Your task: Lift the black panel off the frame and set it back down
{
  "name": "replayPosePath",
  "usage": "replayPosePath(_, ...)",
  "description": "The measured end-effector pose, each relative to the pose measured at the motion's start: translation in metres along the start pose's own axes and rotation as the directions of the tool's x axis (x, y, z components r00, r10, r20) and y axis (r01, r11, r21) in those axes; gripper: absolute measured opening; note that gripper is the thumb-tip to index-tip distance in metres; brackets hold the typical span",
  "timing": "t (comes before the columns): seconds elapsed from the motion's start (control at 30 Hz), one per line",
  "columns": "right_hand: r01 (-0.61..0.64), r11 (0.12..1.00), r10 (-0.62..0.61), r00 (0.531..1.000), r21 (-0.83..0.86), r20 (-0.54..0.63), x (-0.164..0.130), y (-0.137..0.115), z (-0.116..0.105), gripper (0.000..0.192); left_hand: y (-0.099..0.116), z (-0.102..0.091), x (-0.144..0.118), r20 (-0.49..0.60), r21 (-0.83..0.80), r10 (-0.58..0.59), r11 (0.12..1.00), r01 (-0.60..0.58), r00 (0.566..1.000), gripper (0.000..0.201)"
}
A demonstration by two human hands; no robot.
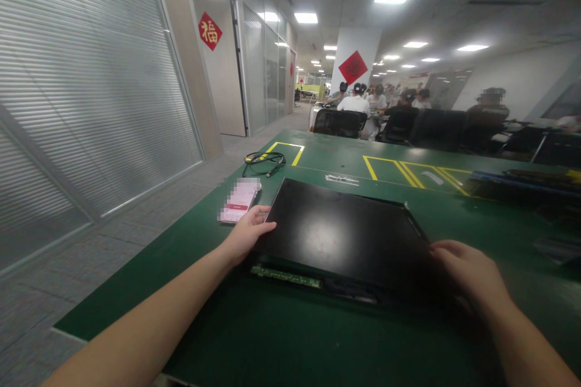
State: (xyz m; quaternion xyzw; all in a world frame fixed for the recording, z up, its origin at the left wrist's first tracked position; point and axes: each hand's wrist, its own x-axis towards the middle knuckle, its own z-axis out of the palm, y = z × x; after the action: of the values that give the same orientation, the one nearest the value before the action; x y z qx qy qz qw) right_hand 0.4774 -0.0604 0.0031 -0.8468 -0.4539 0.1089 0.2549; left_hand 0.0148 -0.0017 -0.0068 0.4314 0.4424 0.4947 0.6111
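A flat black display panel [345, 230] lies on the green table [281, 338], with a narrow green circuit strip [285, 276] showing along its near edge. My left hand [247, 231] grips the panel's left edge, thumb on top. My right hand [469, 272] holds the panel's near right corner, fingers curled over the edge. The panel looks slightly raised on its near side, resting over a dark frame beneath.
A phone [239, 200] lies left of the panel near the table's edge. A coiled black cable [264, 161] sits further back. Yellow marking lines [408, 172] cross the mat. Dark flat items [521, 184] lie at the right. Several people sit at desks beyond.
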Motion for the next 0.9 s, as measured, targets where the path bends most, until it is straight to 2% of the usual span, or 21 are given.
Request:
replayPosePath(0.23,-0.036,0.997,0.035,0.999,0.074,0.013,0.001,0.004,0.002,0.03,0.004,0.004,-0.001,-0.053,-0.037,-0.03,0.999,0.028,0.998,0.041)
replayPosePath(0.37,-0.067,0.994,0.066,0.998,0.09,0.019,0.001,0.005,0.002,0.031,0.003,0.003,0.001,-0.05,-0.015,0.024,1.0,-0.025,0.998,0.04)
replayPosePath(0.43,-0.065,0.994,0.063,0.998,0.089,0.02,0.001,0.005,0.002,0.031,0.002,0.0,0.002,-0.043,0.04,0.067,0.997,-0.065,0.997,0.046)
replayPosePath(0.53,-0.076,0.992,0.073,0.997,0.097,0.033,0.002,0.007,0.003,0.031,-0.002,-0.007,0.006,-0.098,0.184,0.121,0.978,-0.101,0.988,0.053)
replayPosePath(0.63,-0.075,0.991,0.072,0.997,0.113,0.032,0.005,0.011,0.005,0.031,-0.006,-0.014,0.011,-0.141,0.362,0.2,0.922,-0.138,0.97,0.048)
replayPosePath(0.77,-0.035,0.992,0.035,0.999,0.118,0.001,0.008,0.016,0.007,0.029,-0.012,-0.02,0.016,-0.094,0.544,0.249,0.824,-0.16,0.964,0.039)
replayPosePath(0.9,-0.043,0.989,0.042,0.999,0.144,0.012,0.009,0.019,0.008,0.03,-0.013,-0.022,0.018,-0.06,0.6,0.233,0.785,-0.152,0.971,0.035)
